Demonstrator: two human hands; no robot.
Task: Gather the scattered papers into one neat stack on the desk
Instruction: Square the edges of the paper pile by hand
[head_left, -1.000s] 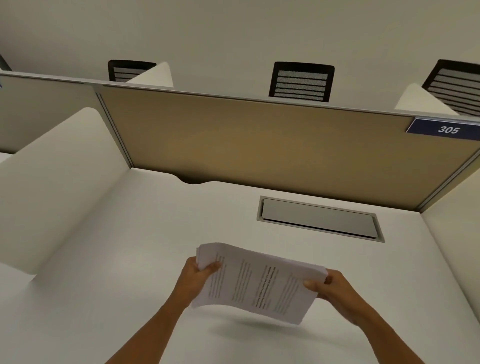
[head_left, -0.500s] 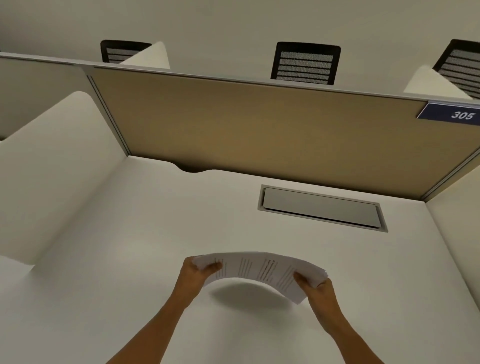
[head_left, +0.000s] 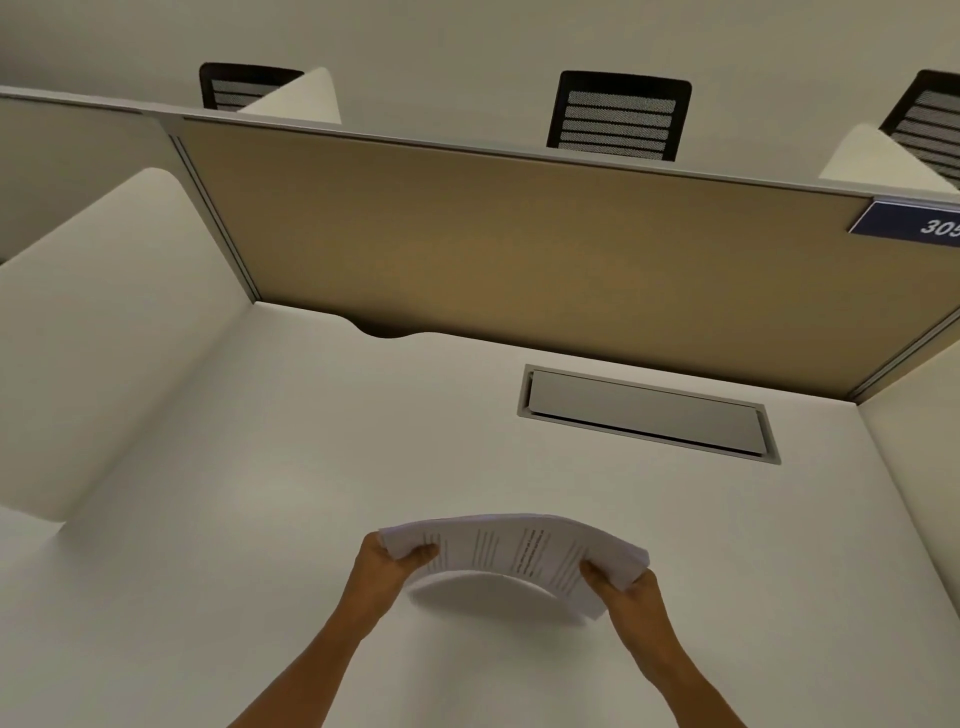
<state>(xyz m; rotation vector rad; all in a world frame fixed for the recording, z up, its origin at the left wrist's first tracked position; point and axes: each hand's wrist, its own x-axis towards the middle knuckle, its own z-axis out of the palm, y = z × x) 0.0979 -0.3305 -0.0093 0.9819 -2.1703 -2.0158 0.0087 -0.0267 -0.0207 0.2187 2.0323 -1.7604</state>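
A stack of printed white papers (head_left: 511, 551) hangs just above the white desk (head_left: 291, 499), bowed upward in the middle with a shadow under it. My left hand (head_left: 387, 564) grips the stack's left end, thumb on top. My right hand (head_left: 626, 590) grips the right end, thumb on the top sheet. Both forearms reach in from the bottom edge. No loose sheets lie elsewhere on the desk.
A grey cable hatch (head_left: 644, 413) is set into the desk behind the papers. A tan partition (head_left: 519, 244) closes the back, with white side panels (head_left: 98, 332) left and right. Black chair backs (head_left: 618, 117) show beyond it.
The stack was tilted with its printed face toward me a second ago; it now lies nearly flat, lower over the desk and bowed upward between both hands.
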